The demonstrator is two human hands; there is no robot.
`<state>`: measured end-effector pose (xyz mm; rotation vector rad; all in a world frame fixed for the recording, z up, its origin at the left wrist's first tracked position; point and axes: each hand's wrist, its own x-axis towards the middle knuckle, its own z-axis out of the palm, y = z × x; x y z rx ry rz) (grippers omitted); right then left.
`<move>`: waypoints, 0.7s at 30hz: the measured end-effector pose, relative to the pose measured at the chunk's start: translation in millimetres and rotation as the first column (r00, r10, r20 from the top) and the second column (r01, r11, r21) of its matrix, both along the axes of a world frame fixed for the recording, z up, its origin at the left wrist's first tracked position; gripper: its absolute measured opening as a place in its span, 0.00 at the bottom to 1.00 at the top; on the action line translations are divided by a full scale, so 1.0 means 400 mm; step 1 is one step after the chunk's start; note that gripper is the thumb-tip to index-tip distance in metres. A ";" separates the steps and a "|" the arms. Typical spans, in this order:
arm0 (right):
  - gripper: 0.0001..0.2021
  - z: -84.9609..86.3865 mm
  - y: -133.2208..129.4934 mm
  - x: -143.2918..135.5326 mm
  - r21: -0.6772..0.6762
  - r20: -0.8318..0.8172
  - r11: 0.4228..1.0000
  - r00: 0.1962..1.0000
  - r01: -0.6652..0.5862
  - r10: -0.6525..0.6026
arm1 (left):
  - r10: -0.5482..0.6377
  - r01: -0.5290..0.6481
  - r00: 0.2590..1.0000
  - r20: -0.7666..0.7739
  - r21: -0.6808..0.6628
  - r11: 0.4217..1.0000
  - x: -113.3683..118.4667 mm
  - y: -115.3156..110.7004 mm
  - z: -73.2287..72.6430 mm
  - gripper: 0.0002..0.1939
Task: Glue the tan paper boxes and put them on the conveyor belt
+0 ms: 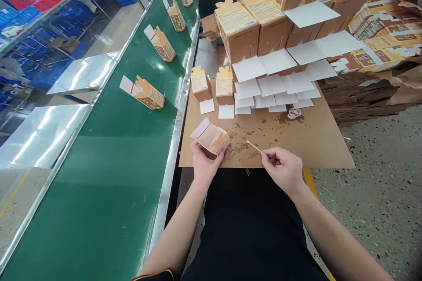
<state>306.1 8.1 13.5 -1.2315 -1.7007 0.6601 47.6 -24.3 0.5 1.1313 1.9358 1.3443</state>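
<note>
Clock face centred on the small open carton (216,137); 12 is straight ahead of you.

- 10 o'clock: nearest belt carton (150,95) on the green belt (108,175). If your left forearm strayed over the metal rail (171,149), it could knock that carton askew.
- Centre: your left hand (207,169) pinches the open carton, fingers and thumb on opposite sides, near the front edge of the bench (316,136). Too hard a squeeze could buckle the card; too slack, it could slip. Base contact: cannot tell.
- 12 o'clock: two standing cartons (201,87). Pushing forward could topple them.
- 3 o'clock: dark stains (243,147) on the bench's cardboard cover, wet or dry unclear. The thin stick (254,146) has its tip beside them; dipping it could carry dirt onto your carton.
- 1 o'clock: massed cartons (242,35), white flaps jutting towards you. A raised sleeve could snag one.
- Nearly 4 o'clock: your right hand (283,167), thumb and forefinger pressed together on the stick. Gripped well back from its tip, it could wobble under load.
- Between 2 and 3: clear ring (294,113). A wide right-hand sweep could shift it.
</note>
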 end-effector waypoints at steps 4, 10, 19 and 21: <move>0.12 0.011 -0.005 0.004 -0.028 -0.024 1.000 1.000 -0.014 0.014 | -0.006 0.006 1.000 -0.003 0.014 1.000 -0.006 0.009 -0.003 0.43; 0.13 0.012 -0.012 0.047 -0.013 -0.063 0.997 0.995 0.079 -0.080 | 0.272 -0.260 0.962 -0.033 0.195 0.946 -0.221 -0.031 0.083 0.48; 0.16 0.009 0.024 0.076 -0.030 -0.089 0.989 0.985 0.145 -0.147 | 0.597 -0.599 0.801 -0.047 -0.073 0.797 -0.562 -0.086 0.143 0.48; 0.15 0.004 0.018 0.097 -0.027 -0.079 0.986 0.983 0.167 -0.169 | 0.636 -0.643 0.764 -0.105 -0.053 0.764 -0.545 -0.119 0.117 0.51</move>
